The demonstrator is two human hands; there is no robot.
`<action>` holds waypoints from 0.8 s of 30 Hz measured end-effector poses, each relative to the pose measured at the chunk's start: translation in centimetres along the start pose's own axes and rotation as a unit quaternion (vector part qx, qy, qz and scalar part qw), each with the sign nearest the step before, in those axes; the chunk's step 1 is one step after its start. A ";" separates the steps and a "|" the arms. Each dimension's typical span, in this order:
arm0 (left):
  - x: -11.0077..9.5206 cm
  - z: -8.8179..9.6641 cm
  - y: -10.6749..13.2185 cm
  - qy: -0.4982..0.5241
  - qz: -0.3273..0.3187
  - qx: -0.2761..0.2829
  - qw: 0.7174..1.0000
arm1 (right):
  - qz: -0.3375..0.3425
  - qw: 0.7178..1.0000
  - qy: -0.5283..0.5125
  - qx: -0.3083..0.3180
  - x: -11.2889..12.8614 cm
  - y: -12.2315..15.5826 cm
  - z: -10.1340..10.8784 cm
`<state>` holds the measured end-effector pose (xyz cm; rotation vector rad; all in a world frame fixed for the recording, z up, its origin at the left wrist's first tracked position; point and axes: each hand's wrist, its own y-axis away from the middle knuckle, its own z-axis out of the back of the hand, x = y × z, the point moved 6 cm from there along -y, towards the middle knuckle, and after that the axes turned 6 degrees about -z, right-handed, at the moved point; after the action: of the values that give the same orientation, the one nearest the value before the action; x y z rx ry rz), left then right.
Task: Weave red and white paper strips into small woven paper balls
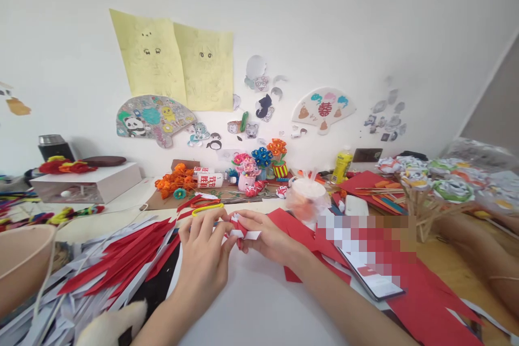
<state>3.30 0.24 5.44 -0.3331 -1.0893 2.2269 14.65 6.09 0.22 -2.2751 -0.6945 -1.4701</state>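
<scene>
Between my two hands is a small folded piece of red and white paper [240,227], with a white strip end sticking out to the right. My left hand [208,246] pinches its left side between thumb and fingertips. From the other side my right hand [267,235] grips it, fingers curled over the top. Both hands hover above a white sheet [243,303]. Left of them lies a pile of red paper strips [130,251] over white strips [77,286]. Yellow-handled scissors [207,208] rest just behind my left hand.
A phone [375,275] lies on red paper [430,292] at the right. Paper flowers in small pots [280,168], a plastic-wrapped container [308,194] and a yellow bottle [343,166] stand along the wall. A beige bin [24,265] is at left; another person's arm [478,259] is at right.
</scene>
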 end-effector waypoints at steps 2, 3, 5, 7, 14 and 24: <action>0.0 0.0 -0.1 -0.001 0.002 -0.001 1.000 | 0.001 1.000 -0.001 0.003 0.0 0.0 0.0; 0.0 0.1 -0.1 -0.002 0.003 -0.002 1.000 | 0.002 1.000 -0.001 0.004 0.0 -0.1 0.0; 0.0 0.1 -0.1 -0.002 0.007 -0.005 1.000 | 0.004 1.000 -0.002 0.005 0.0 -0.1 0.0; 0.0 0.1 -0.1 0.002 0.010 -0.006 1.000 | 0.006 1.000 -0.001 0.005 0.1 0.0 0.0; 0.3 0.1 -0.1 0.010 0.018 -0.001 1.000 | 0.005 1.000 -0.004 -0.001 0.3 0.2 -0.1; 0.6 -0.6 0.1 -0.004 0.031 0.024 0.999 | 0.005 1.000 0.007 -0.005 0.3 0.1 -0.3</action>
<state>3.06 0.92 4.99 -0.3424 -1.0413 2.3062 14.61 5.89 0.60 -2.2704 -0.6717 -1.4860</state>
